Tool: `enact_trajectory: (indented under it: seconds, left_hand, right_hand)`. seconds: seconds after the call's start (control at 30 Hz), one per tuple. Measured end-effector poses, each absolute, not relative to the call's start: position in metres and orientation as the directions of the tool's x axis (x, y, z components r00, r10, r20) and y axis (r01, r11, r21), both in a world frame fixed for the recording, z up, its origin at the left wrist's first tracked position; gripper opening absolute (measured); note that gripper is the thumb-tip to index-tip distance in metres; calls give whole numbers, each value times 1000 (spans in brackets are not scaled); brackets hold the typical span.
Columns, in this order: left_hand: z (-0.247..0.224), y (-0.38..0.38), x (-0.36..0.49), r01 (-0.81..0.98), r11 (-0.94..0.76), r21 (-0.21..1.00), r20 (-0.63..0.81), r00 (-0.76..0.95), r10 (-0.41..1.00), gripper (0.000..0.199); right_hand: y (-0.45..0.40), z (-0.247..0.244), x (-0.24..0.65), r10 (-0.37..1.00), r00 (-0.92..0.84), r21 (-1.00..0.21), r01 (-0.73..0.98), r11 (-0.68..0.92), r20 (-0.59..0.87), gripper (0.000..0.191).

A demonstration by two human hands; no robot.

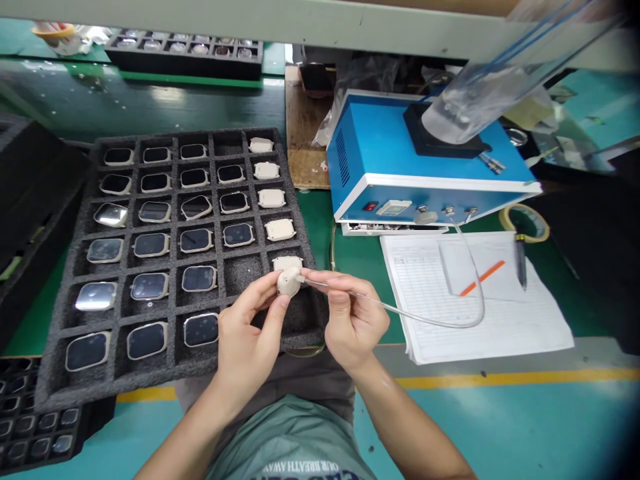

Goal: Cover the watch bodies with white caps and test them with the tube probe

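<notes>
Between the thumb and fingers of my left hand point(253, 327) is a small beige watch case point(289, 283), held over the lower right part of a dark foam tray point(170, 363). My right hand point(356, 319) pinches a thin clear tube point(415, 317), whose tip touches or nearly touches the case's right side. The tube curves back to the front of a blue machine point(400, 133). Dark-screened watch cases point(151, 245) fill many tray compartments. Beige cases point(271, 199) lie in the right column, one just behind the held case.
Right of my hands lie papers point(425, 267) with an orange strip point(483, 278) and a pen point(521, 263). Beyond them is a tape roll point(537, 233). A clear cylinder point(460, 110) stands on the machine. A shelf edge point(250, 23) crosses the top.
</notes>
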State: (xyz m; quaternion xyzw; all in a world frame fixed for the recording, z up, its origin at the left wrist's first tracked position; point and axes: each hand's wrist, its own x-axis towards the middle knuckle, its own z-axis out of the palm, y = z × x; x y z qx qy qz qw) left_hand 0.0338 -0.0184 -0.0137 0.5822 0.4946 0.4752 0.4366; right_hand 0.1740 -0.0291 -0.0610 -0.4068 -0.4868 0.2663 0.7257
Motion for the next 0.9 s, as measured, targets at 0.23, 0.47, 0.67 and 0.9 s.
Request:
enact_trajectory:
  seconds: [0.23, 0.47, 0.67, 0.9]
  left_hand:
    - [-15, -18, 33, 175, -141, 974, 132, 62, 989, 27]
    - [-16, -18, 32, 185, -137, 973, 128, 59, 990, 27]
    - [-17, -18, 31, 189, -145, 971, 137, 56, 989, 27]
    - [-16, -14, 30, 221, -157, 963, 150, 44, 988, 27]
  right_hand:
    - [-29, -61, 174, 791, 382, -858, 6, 514, 477, 17]
    - [-28, -61, 174, 797, 364, -849, -30, 528, 482, 19]
    - [-27, -59, 173, 804, 357, -852, -39, 522, 476, 19]
    - [-22, -59, 172, 799, 356, -849, -24, 527, 485, 16]
